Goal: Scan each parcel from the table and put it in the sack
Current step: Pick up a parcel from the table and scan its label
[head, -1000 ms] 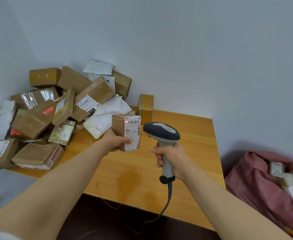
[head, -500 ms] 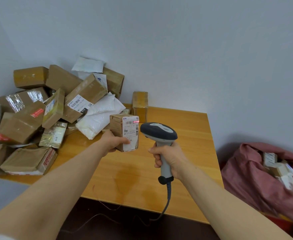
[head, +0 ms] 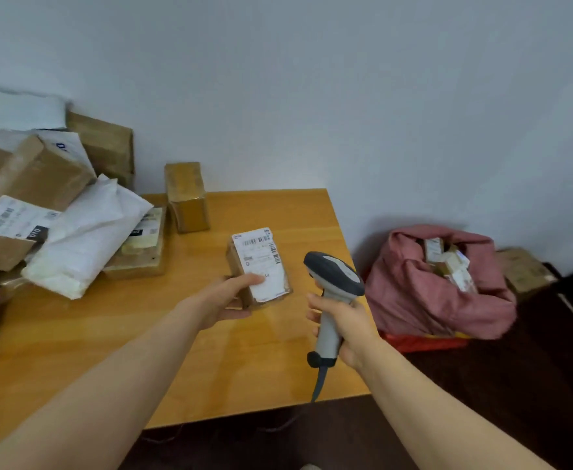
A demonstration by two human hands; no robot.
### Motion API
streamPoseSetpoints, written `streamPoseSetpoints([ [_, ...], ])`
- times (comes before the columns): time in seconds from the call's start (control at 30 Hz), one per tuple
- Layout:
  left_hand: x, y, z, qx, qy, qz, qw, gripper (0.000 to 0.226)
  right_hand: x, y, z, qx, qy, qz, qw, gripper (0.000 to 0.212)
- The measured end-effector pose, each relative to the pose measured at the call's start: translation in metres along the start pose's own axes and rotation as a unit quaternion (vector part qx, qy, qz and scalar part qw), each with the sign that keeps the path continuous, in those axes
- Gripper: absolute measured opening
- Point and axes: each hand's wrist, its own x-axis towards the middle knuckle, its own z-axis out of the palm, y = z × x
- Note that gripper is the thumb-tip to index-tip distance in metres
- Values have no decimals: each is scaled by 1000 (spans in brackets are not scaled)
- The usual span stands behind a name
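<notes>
Gripping parcel (head: 261, 262) in left hand (head: 225, 300), scanner (head: 334, 276) in right hand (head: 344, 320) beside it; likely scanning, next needs carrying right to sack (head: 424, 300).

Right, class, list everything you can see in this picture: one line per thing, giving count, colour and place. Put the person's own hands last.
table: one, orange-brown wood, against the wall
piled parcels: many, brown boxes and white bags, table's left end
lone box: one, brown, table's far edge by the wall
held parcel: one, brown with white label, above the table
scanner: one, grey, corded, right of the held parcel
sack: one, pink, on the floor right of the table
bagged parcels: several, brown and white, in the sack's mouth
floor box: one, brown, behind the sack
left hand: one, holds the held parcel
right hand: one, grips the scanner's handle
</notes>
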Motion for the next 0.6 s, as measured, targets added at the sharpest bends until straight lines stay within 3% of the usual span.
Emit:
streamPoseSetpoints([
  [0.2,15,0,119,39,-147,-21,988,64,9,-10,-82,73,32,2,997,50],
  [0.3,23,12,171,44,-182,-15,982,71,19,-23,-129,109,39,10,993,50],
  [0.43,39,25,257,44,-219,-20,974,62,31,-48,-211,124,60,0,990,53],
  [0.6,58,32,376,69,-245,-39,966,72,44,-79,-319,152,144,-15,978,46],
])
